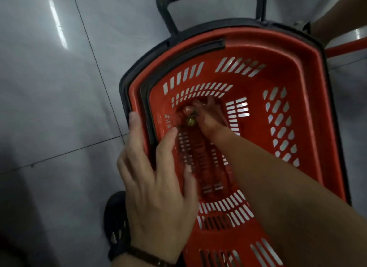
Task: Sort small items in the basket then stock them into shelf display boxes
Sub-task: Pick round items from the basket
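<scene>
**Hands at the basket: left flat on the rim, right down in the bottom**

Left hand [158,179] lies spread over the left rim of the red basket [297,87]. Its fingers are straight and apart: some outside the rim, some across the folded black carry handle [146,99] and reaching inside. It grips nothing. A dark bracelet [147,255] sits on its wrist.

Right hand [208,115] reaches deep into the basket, forearm running up from lower right, fingertips at the slotted bottom ahead of the left hand. Just left of those fingertips are an olive-gold item [190,122] and, beyond it, a pinkish item [187,109]. Both are small and blurred, so shape and long axis cannot be told. The fingers are touching or right against them, but I cannot tell whether they pinch either one.

The basket stands upright on the grey tiled floor [59,107], open side up. Its long axis runs away from the person, roughly in line with the right forearm and tilted slightly left. The far end carries the black pull handle [164,10], beyond both hands.

A black shoe [115,223] is on the floor just below and left of the left hand, beside the basket's near corner.
</scene>
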Demonstrator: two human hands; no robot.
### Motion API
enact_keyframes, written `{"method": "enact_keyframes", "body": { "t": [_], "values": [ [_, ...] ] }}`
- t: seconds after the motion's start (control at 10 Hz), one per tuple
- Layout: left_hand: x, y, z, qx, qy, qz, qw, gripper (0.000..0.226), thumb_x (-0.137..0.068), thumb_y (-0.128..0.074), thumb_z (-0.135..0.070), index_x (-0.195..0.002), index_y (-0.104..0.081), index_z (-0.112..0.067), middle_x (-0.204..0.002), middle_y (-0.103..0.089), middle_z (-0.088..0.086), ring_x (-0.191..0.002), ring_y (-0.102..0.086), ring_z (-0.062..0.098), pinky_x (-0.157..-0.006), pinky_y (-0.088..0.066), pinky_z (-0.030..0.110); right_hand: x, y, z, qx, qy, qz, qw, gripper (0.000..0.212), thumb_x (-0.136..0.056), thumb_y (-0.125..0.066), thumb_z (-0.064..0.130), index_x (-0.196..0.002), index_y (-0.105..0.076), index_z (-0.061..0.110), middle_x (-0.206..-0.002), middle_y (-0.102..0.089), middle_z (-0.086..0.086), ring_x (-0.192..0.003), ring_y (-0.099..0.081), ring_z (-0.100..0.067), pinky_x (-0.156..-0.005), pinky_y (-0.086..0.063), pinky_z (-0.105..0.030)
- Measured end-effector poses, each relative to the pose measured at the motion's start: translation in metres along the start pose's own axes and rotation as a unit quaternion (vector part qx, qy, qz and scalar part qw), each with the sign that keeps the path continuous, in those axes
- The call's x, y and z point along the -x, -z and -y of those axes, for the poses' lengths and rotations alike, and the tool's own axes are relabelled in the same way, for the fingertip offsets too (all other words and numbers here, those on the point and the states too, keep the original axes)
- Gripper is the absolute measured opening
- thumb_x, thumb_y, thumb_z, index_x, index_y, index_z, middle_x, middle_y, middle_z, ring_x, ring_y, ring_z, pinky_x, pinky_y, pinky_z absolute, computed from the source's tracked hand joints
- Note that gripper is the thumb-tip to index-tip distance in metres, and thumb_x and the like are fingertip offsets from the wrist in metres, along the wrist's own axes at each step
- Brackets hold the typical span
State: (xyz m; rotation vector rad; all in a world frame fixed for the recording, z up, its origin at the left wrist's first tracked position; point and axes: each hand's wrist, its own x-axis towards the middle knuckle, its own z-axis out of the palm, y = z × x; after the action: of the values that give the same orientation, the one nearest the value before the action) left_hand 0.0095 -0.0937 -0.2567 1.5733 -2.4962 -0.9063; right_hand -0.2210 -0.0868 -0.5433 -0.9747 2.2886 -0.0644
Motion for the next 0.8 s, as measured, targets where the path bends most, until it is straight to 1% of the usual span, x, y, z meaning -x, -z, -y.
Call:
{"method": "enact_keyframes", "body": {
  "t": [0.1, 0.2, 0.3, 0.4, 0.5, 0.6, 0.7, 0.8],
  "values": [
    [-0.002, 0.000, -0.002, -0.016, 0.004, 0.017, 1.000, 0.074, -0.084, -0.078, -0.025, -0.151, -0.047, -0.026, -0.175, 0.001, 0.007, -0.148, -0.027, 0.037, -0.110, -0.034, 0.042, 0.020, 0.010, -0.007, -0.041, -0.002, -0.040, 0.998, 0.045, -0.094, -0.047, 0.048, -0.132, -0.066, 0.032, -0.139, -0.061, -0.003, -0.129, -0.056, -0.029, -0.108, -0.046, -0.044],
    [-0.005, 0.011, -0.007, -0.053, 0.009, 0.061, 0.997, 0.076, -0.086, -0.076, -0.034, -0.153, -0.042, -0.029, -0.175, 0.007, 0.004, -0.150, -0.021, 0.038, -0.114, -0.037, 0.053, 0.072, 0.056, 0.017, -0.159, -0.002, -0.043, 0.986, 0.040, -0.098, -0.067, 0.027, -0.138, -0.064, 0.022, -0.135, -0.064, -0.008, -0.125, -0.060, -0.025, -0.111, -0.048, -0.041],
    [-0.001, 0.043, -0.022, -0.029, 0.059, 0.085, 0.994, 0.068, -0.091, -0.069, -0.041, -0.151, -0.038, -0.039, -0.172, -0.006, -0.003, -0.152, -0.016, 0.030, -0.120, -0.027, 0.056, 0.146, 0.114, 0.048, -0.224, -0.014, -0.069, 0.972, 0.039, -0.097, -0.075, 0.026, -0.134, -0.065, 0.027, -0.127, -0.063, -0.002, -0.113, -0.061, -0.014, -0.100, -0.045, -0.020],
    [0.005, 0.089, -0.046, 0.151, 0.185, 0.108, 0.965, 0.035, -0.096, -0.058, -0.051, -0.130, -0.050, -0.050, -0.150, -0.048, -0.010, -0.136, -0.047, 0.014, -0.113, -0.042, 0.041, 0.232, 0.191, 0.092, -0.284, 0.034, -0.103, 0.953, 0.036, -0.095, -0.078, 0.033, -0.128, -0.065, 0.042, -0.128, -0.061, 0.007, -0.115, -0.060, -0.002, -0.098, -0.053, -0.022],
    [0.007, 0.168, -0.092, 0.493, 0.432, 0.167, 0.737, 0.035, -0.103, -0.048, -0.060, -0.109, -0.070, -0.035, -0.104, -0.079, 0.002, -0.085, -0.077, 0.017, -0.070, -0.061, 0.037, 0.320, 0.278, 0.157, -0.266, 0.059, -0.127, 0.954, 0.043, -0.093, -0.079, 0.036, -0.130, -0.062, 0.049, -0.130, -0.056, 0.014, -0.118, -0.057, 0.005, -0.095, -0.050, -0.008],
    [0.027, 0.262, -0.138, 0.611, 0.470, 0.217, 0.599, 0.055, -0.105, -0.048, -0.056, -0.097, -0.081, -0.013, -0.092, -0.080, 0.015, -0.071, -0.078, 0.027, -0.058, -0.058, 0.036, 0.398, 0.359, 0.214, -0.225, 0.138, -0.136, 0.955, 0.046, -0.092, -0.069, 0.042, -0.135, -0.057, 0.050, -0.142, -0.051, 0.012, -0.114, -0.057, 0.009, -0.084, -0.053, -0.009],
    [0.054, 0.364, -0.175, 0.647, 0.418, 0.217, 0.600, 0.064, -0.103, -0.047, -0.062, -0.120, -0.077, -0.008, -0.115, -0.077, 0.021, -0.102, -0.077, 0.033, -0.078, -0.060, 0.042, 0.456, 0.426, 0.260, -0.131, 0.234, -0.172, 0.948, 0.048, -0.094, -0.070, 0.035, -0.140, -0.057, 0.034, -0.141, -0.062, 0.000, -0.101, -0.069, -0.019, -0.075, -0.062, -0.037],
    [0.084, 0.444, -0.198, 0.668, 0.371, 0.192, 0.616, 0.062, -0.103, -0.050, -0.056, -0.125, -0.073, -0.004, -0.119, -0.075, 0.022, -0.107, -0.076, 0.032, -0.085, -0.059, 0.043, 0.502, 0.478, 0.300, -0.126, 0.303, -0.219, 0.919, 0.047, -0.097, -0.063, 0.031, -0.143, -0.055, 0.030, -0.139, -0.064, -0.003, -0.105, -0.070, -0.028, -0.077, -0.062, -0.044]
  ]
}}
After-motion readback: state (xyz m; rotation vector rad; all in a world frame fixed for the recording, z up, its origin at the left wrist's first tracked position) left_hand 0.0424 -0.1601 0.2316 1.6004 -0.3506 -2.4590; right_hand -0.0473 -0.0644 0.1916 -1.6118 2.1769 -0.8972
